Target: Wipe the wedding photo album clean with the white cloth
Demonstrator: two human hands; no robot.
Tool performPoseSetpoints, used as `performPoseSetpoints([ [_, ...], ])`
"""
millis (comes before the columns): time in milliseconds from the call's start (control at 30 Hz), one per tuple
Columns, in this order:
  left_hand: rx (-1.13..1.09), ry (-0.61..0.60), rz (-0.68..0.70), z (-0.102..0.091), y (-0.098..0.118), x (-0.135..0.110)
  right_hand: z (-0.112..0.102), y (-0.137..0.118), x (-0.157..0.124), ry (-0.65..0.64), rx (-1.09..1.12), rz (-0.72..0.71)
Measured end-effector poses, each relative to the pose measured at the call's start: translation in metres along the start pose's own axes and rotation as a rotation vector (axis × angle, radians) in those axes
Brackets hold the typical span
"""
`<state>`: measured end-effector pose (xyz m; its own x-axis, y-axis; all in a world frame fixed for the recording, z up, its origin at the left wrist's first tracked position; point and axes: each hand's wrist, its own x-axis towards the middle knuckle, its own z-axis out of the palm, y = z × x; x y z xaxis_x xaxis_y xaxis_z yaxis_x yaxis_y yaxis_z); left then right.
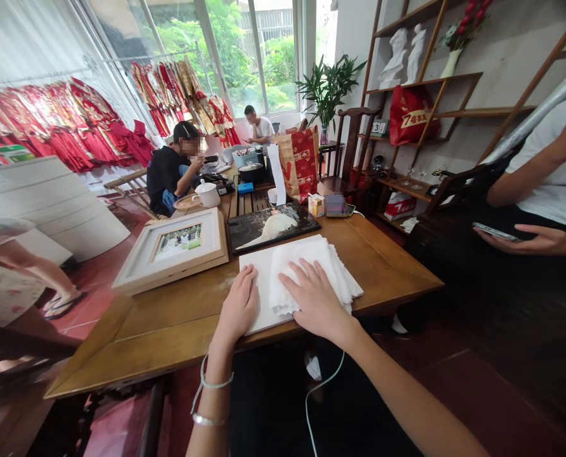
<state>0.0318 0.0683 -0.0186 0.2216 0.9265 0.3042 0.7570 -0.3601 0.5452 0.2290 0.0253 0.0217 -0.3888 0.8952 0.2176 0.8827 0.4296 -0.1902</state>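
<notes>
A white flat board (255, 311) lies at the near edge of the wooden table. My left hand (241, 299) is at the board's left edge, its fingers bent and close together over it. On top of the board sits a folded white cloth (338, 273) in soft layers with ragged edges; whether it is fabric or paper I cannot tell. Flat on this cloth rests my right hand (314, 293), fingers spread. Just behind the board is a dark photo panel (244, 222) showing a figure in a white dress. Left of it lies a light wood picture frame (216, 251) with a small photo.
On the wooden table (168, 320) farther back stand a white mug (208, 194), a paper bag (302, 166) and a small box (316, 205). People sit at the far end. At right, a seated person holds a phone (496, 232); another person's arm (35, 263) shows at left.
</notes>
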Motion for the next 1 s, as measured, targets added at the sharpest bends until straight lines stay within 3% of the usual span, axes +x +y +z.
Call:
performPoseSetpoints([
  [267,0.001,-0.007,0.001,-0.001,0.001,0.0,0.002,0.0,0.023,-0.008,-0.024,0.022],
  [667,-0.021,0.017,-0.001,0.001,0.002,0.0,-0.007,-0.02,-0.03,-0.048,0.046,-0.115],
  [767,-0.018,0.01,-0.009,0.0,0.003,0.0,-0.005,-0.017,-0.018,-0.05,0.052,-0.111],
  [1000,-0.032,-0.04,-0.002,-0.001,0.002,0.0,0.006,-0.007,0.044,-0.039,0.011,-0.067],
])
